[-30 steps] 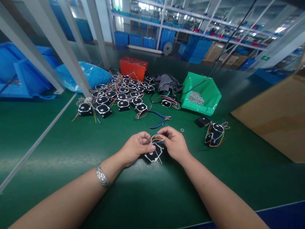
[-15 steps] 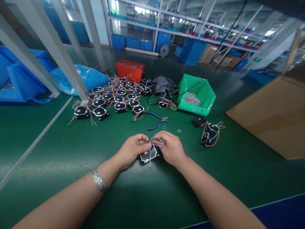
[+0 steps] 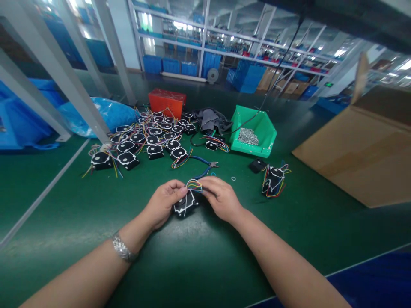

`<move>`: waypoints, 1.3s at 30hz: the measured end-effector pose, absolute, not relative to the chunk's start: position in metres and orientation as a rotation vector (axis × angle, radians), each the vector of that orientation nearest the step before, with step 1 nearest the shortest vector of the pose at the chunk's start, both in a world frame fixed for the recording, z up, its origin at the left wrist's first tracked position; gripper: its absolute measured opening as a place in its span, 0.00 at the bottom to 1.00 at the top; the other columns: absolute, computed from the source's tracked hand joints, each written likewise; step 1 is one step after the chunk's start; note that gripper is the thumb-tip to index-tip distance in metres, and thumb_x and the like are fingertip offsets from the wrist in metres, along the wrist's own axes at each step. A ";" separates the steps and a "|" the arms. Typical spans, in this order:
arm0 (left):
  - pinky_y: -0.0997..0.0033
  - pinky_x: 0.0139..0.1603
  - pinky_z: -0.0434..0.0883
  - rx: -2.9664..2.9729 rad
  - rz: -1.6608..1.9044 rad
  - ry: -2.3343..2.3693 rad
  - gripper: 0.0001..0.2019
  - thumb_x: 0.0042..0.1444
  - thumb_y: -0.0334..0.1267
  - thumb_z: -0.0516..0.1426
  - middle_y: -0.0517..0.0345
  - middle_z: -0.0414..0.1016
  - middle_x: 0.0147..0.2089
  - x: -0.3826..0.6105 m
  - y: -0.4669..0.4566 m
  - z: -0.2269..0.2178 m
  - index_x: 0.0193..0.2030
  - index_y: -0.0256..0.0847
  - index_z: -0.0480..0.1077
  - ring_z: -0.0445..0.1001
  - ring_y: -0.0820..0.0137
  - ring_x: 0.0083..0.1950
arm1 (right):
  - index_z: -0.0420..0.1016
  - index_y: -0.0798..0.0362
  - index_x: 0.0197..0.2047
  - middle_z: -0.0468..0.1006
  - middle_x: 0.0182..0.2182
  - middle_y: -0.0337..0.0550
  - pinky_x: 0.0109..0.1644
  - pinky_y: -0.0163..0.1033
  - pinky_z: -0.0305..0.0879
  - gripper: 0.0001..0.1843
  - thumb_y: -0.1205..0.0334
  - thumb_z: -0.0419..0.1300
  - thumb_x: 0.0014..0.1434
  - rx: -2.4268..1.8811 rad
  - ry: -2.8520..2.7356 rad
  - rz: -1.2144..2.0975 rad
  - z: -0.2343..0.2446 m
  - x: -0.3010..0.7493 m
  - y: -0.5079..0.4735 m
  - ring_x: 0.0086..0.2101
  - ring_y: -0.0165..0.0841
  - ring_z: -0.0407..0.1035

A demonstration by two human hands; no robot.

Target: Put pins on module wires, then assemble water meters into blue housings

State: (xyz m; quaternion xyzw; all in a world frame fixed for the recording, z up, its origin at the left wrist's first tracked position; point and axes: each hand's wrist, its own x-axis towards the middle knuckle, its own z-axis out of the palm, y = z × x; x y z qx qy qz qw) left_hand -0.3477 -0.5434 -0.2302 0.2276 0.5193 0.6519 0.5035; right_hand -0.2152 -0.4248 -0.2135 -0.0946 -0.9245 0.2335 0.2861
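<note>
My left hand (image 3: 165, 200) is closed round the far left side of a small black motor (image 3: 186, 208) with white edging, its thumb on top near the wires. From the motor rises a looped bundle of coloured wires (image 3: 194, 185), bent over to the right. My right hand (image 3: 221, 196) pinches the right end of that bundle between thumb and fingers. A thin white strip hangs across the motor's face. Just beyond my hands lie blue-handled cutting pliers (image 3: 204, 164), jaws pointing right, the near handle partly behind my fingers.
Several similar motors (image 3: 155, 151) with tangled wires spread across the green table (image 3: 180, 265) at left. Behind stand an orange box (image 3: 167, 102) and a dark cloth (image 3: 212, 119). A green bin (image 3: 253, 147) holds small metal parts. More motors (image 3: 274, 179) and a cardboard box (image 3: 346, 158) are at right.
The view has shifted, so the table things sit further left. My right hand has drawn slightly away from the motor with the wire ends, and the motor has turned a little.
</note>
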 end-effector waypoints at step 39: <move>0.71 0.28 0.66 0.751 1.557 1.719 0.13 0.47 0.39 0.55 0.56 0.67 0.31 -0.340 -0.544 -0.235 0.38 0.36 0.61 0.67 0.73 0.27 | 0.63 0.58 0.47 0.69 0.41 0.55 0.43 0.47 0.58 0.21 0.61 0.56 0.49 -1.596 -2.438 -0.164 -0.217 -0.169 -0.319 0.42 0.47 0.64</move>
